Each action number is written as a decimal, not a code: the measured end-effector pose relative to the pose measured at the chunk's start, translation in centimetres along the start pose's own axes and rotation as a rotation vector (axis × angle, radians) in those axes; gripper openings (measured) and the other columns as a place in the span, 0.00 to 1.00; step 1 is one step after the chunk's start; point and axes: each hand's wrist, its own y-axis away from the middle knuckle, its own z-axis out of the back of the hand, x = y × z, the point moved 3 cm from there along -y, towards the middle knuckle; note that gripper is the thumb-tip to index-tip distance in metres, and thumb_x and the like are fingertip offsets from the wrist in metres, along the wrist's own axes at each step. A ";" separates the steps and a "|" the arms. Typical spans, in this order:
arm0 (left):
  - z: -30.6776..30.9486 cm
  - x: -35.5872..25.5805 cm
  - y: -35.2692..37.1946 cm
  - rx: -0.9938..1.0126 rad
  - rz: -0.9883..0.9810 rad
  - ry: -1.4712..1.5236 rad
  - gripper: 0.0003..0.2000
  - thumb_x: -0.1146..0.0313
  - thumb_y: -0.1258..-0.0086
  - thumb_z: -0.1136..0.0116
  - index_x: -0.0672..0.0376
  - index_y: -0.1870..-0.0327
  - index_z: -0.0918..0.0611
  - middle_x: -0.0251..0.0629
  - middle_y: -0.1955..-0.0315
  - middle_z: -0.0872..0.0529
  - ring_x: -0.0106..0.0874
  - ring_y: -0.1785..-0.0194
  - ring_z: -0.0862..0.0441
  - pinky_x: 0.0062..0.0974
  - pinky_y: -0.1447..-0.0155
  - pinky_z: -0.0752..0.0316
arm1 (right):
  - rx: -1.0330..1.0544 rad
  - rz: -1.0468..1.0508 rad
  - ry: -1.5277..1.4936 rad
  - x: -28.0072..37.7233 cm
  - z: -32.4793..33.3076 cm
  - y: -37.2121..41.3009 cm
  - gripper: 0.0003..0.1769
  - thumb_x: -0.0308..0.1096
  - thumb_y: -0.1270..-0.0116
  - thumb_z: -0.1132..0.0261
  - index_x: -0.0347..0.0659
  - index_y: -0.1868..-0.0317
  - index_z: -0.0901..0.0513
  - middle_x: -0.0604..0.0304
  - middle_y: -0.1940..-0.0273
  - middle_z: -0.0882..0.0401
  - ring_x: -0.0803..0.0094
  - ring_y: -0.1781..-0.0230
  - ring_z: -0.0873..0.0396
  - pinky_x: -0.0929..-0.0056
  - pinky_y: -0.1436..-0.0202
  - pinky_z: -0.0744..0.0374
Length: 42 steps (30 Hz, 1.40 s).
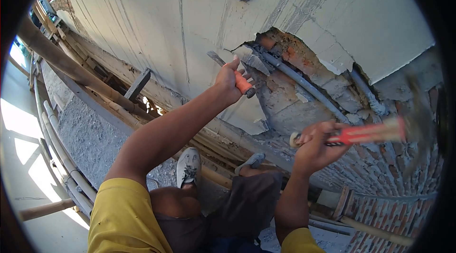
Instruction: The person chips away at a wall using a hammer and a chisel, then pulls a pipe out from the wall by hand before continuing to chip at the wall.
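Observation:
My left hand (229, 81) is closed around the orange grip of a chisel (243, 85). Its flat metal blade points up and left, close to the cream plaster wall (156, 25). My right hand (317, 147) grips a hammer (370, 133) by its red and black handle, out to the right. Motion smears the hammer's head. Between and above the hands, a ragged broken patch (304, 70) in the plaster bares brick and mortar. Grey pipes (304, 82) run through it, and a loose-looking plaster flake (254, 59) sits by its left edge.
Thick bamboo poles (90, 75) cross at the left, with more under my feet. A wooden block (138, 84) juts near the wall's base. Bare brickwork (394, 220) shows lower right. My shoe (189, 165) stands by a rough grey surface (90, 125).

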 end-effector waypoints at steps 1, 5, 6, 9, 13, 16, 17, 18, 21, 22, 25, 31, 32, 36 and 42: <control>-0.1 -0.2 -0.1 -0.008 -0.005 0.000 0.38 0.53 0.27 0.54 0.57 0.29 0.63 0.52 0.29 0.58 0.49 0.26 0.58 0.53 0.29 0.45 | -0.024 0.075 -0.059 0.5 -0.5 -1.1 0.11 0.30 0.31 0.42 0.40 0.58 0.38 0.63 0.84 0.36 0.79 0.87 0.35 0.83 0.85 0.33; 0.6 -0.8 -0.5 -0.040 -0.038 0.005 0.39 0.52 0.28 0.55 0.57 0.28 0.63 0.48 0.28 0.61 0.48 0.25 0.59 0.53 0.29 0.46 | -0.114 -0.042 0.181 -5.9 -0.4 0.9 0.10 0.30 0.31 0.42 0.42 0.69 0.36 0.61 0.83 0.34 0.78 0.89 0.38 0.78 0.85 0.36; 0.6 -0.9 -0.7 -0.041 -0.047 0.002 0.39 0.51 0.28 0.55 0.57 0.28 0.63 0.48 0.28 0.62 0.48 0.25 0.60 0.53 0.29 0.46 | 0.155 -0.018 0.400 -8.3 0.0 2.7 0.11 0.31 0.33 0.40 0.41 0.69 0.34 0.63 0.82 0.34 0.79 0.88 0.38 0.77 0.84 0.36; -0.1 -1.1 -0.5 0.003 -0.057 0.009 0.40 0.50 0.28 0.55 0.57 0.28 0.64 0.47 0.27 0.64 0.48 0.25 0.60 0.53 0.28 0.46 | 0.436 -0.578 0.501 -7.8 1.5 4.4 0.12 0.33 0.36 0.35 0.38 0.66 0.31 0.65 0.79 0.34 0.80 0.86 0.39 0.76 0.82 0.36; 0.6 -0.4 -1.7 0.008 -0.028 0.044 0.39 0.50 0.28 0.55 0.57 0.28 0.63 0.48 0.28 0.63 0.48 0.25 0.60 0.53 0.29 0.46 | 0.321 -0.567 0.288 -4.6 2.2 4.2 0.12 0.33 0.36 0.36 0.39 0.64 0.32 0.65 0.80 0.36 0.82 0.86 0.39 0.80 0.83 0.37; 0.1 -0.5 -1.2 -0.024 -0.014 0.058 0.38 0.50 0.28 0.55 0.54 0.28 0.62 0.48 0.28 0.62 0.48 0.25 0.60 0.54 0.29 0.46 | 0.128 -0.157 0.017 -0.7 0.8 1.0 0.10 0.32 0.33 0.39 0.39 0.65 0.33 0.66 0.82 0.35 0.82 0.87 0.37 0.82 0.84 0.35; -0.2 -0.7 -0.7 -0.035 -0.024 0.053 0.38 0.50 0.28 0.55 0.54 0.28 0.61 0.49 0.28 0.62 0.48 0.25 0.60 0.55 0.29 0.46 | 0.032 -0.038 -0.067 0.4 0.4 -0.6 0.10 0.31 0.33 0.39 0.38 0.65 0.33 0.65 0.82 0.35 0.81 0.88 0.37 0.81 0.85 0.35; -0.3 -0.9 -0.4 -0.047 -0.032 0.048 0.37 0.50 0.28 0.55 0.53 0.28 0.61 0.49 0.28 0.62 0.48 0.25 0.60 0.55 0.29 0.47 | -0.065 0.080 -0.148 1.5 0.1 -2.2 0.09 0.30 0.32 0.40 0.38 0.65 0.33 0.64 0.82 0.34 0.81 0.88 0.37 0.81 0.85 0.34; 0.3 -1.3 -1.0 -0.063 -0.034 0.078 0.36 0.51 0.28 0.55 0.50 0.27 0.60 0.49 0.28 0.61 0.48 0.25 0.60 0.56 0.29 0.47 | -0.275 0.135 -0.029 -0.8 -0.6 -1.8 0.09 0.30 0.33 0.40 0.37 0.64 0.33 0.62 0.81 0.31 0.80 0.86 0.33 0.80 0.82 0.31; 0.2 -1.5 -1.0 -0.051 -0.039 0.063 0.36 0.51 0.28 0.55 0.51 0.28 0.60 0.49 0.28 0.61 0.48 0.25 0.60 0.56 0.29 0.47 | -0.336 0.107 0.068 -3.1 -0.6 -0.3 0.10 0.30 0.34 0.39 0.36 0.63 0.32 0.62 0.80 0.30 0.80 0.84 0.32 0.79 0.80 0.30; -0.6 -1.4 -0.5 0.001 -0.042 0.036 0.37 0.52 0.27 0.55 0.54 0.28 0.60 0.49 0.28 0.61 0.48 0.25 0.60 0.57 0.30 0.47 | 0.255 -0.335 0.543 -10.0 0.7 5.9 0.11 0.30 0.37 0.36 0.34 0.63 0.31 0.63 0.76 0.29 0.80 0.74 0.29 0.79 0.69 0.30; -1.1 -0.2 -0.2 -0.025 -0.021 0.028 0.37 0.51 0.27 0.55 0.58 0.28 0.59 0.47 0.28 0.60 0.48 0.25 0.58 0.59 0.31 0.47 | 0.241 -0.602 0.313 -4.3 2.9 5.1 0.11 0.31 0.36 0.36 0.37 0.66 0.31 0.65 0.78 0.34 0.82 0.81 0.33 0.80 0.78 0.33; -1.4 -0.1 0.3 -0.014 -0.023 0.042 0.36 0.51 0.27 0.55 0.57 0.28 0.59 0.47 0.27 0.60 0.48 0.25 0.58 0.60 0.31 0.47 | 0.179 -0.527 0.262 -2.8 2.6 4.0 0.11 0.31 0.36 0.36 0.38 0.66 0.32 0.65 0.79 0.34 0.82 0.83 0.34 0.81 0.80 0.34; -1.3 -0.7 0.0 0.035 -0.031 0.075 0.35 0.51 0.27 0.55 0.52 0.28 0.58 0.46 0.27 0.60 0.48 0.25 0.58 0.60 0.31 0.47 | -0.156 0.016 -0.119 1.2 0.2 -2.2 0.11 0.30 0.33 0.39 0.41 0.66 0.36 0.64 0.83 0.35 0.83 0.88 0.37 0.82 0.86 0.36; -1.8 -1.0 0.0 -0.090 -0.098 0.024 0.14 0.55 0.26 0.56 0.57 0.56 0.29 0.35 0.65 0.25 0.27 0.64 0.23 0.35 0.61 0.21 | 0.207 -0.410 0.462 -11.5 1.5 5.9 0.09 0.31 0.37 0.38 0.38 0.66 0.30 0.61 0.78 0.32 0.73 0.79 0.33 0.71 0.72 0.32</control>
